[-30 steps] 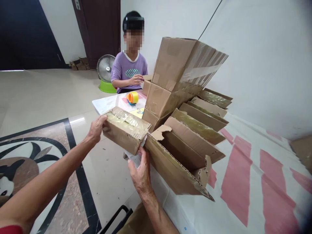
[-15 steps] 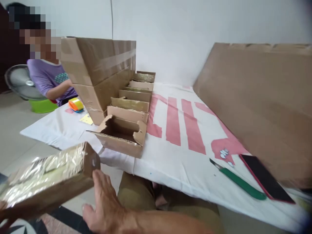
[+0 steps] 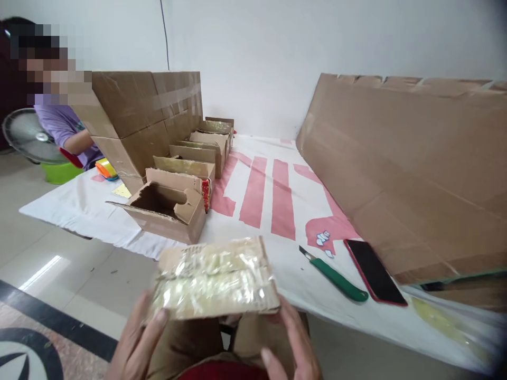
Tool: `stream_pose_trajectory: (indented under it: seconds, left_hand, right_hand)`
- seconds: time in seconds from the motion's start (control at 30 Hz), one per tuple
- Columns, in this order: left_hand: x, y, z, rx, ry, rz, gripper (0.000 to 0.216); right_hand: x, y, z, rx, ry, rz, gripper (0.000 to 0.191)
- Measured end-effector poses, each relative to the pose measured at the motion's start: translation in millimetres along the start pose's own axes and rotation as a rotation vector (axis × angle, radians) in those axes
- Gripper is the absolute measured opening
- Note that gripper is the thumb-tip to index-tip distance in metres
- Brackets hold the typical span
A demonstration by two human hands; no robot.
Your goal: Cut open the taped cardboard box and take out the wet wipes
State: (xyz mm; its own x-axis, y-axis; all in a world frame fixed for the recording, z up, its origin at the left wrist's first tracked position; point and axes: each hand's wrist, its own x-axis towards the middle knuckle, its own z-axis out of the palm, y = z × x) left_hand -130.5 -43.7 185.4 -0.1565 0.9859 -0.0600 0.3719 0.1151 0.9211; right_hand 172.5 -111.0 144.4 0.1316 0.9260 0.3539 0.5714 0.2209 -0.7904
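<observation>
A cardboard box (image 3: 216, 282) covered with shiny clear tape is held above my lap, at the table's front edge. My left hand (image 3: 137, 340) grips its left end, thumb on the near side. My right hand (image 3: 297, 343) is at its right end, fingers against the side and thumb held away from it. Beyond it on the table stands an open cardboard box (image 3: 170, 214) with torn flaps. A green-handled knife (image 3: 338, 279) lies to the right, beside a black phone with a red edge (image 3: 376, 272).
More open boxes (image 3: 194, 163) line up behind, beside a tall stack of closed cartons (image 3: 142, 116). A large carton (image 3: 407, 174) stands at right. A tape roll (image 3: 106, 169) lies on the white cloth (image 3: 71, 190). Another person (image 3: 65, 126) sits at the left by a fan (image 3: 29, 136).
The taped box has moved right, from the lower left to in front of me. My left hand has come into fuller view, and my right hand has moved right with the box.
</observation>
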Motion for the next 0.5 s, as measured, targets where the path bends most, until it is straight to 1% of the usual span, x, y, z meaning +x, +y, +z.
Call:
stream_pose_trajectory:
  seconds: [0.07,0.17,0.23,0.27,0.33,0.4,0.47,0.5]
  left_hand:
    - [10.4,19.9,37.1,-0.038,-0.033,0.033,0.053]
    - [45.2,52.2,88.3,-0.079,-0.133,0.126,0.051]
    - [68.3,66.2,113.9,-0.116,-0.222,0.155,0.050]
    - [76.8,68.9,123.2,-0.137,-0.260,0.164,0.051]
    - [85.1,63.8,134.4,-0.170,-0.316,0.184,0.053]
    - [82.8,46.4,136.8,-0.173,-0.350,0.176,0.052]
    - [75.4,21.7,132.4,-0.165,-0.333,0.129,0.050]
    - [72.0,8.7,127.7,-0.168,-0.291,0.103,0.051]
  right_hand:
    - [14.2,13.4,-13.8,-0.029,0.100,0.063,0.067]
    - [51.6,38.9,-20.9,0.019,0.225,0.158,0.071]
    - [76.2,57.9,-21.6,0.071,0.272,0.236,0.072]
    - [85.7,67.3,-21.8,0.088,0.281,0.277,0.071]
    - [96.8,84.5,-23.1,0.092,0.281,0.342,0.067]
    - [98.8,98.7,-25.7,0.084,0.278,0.370,0.064]
    - [96.7,109.1,-28.9,0.099,0.270,0.397,0.066]
    - [95.7,112.8,-30.2,0.113,0.267,0.424,0.068]
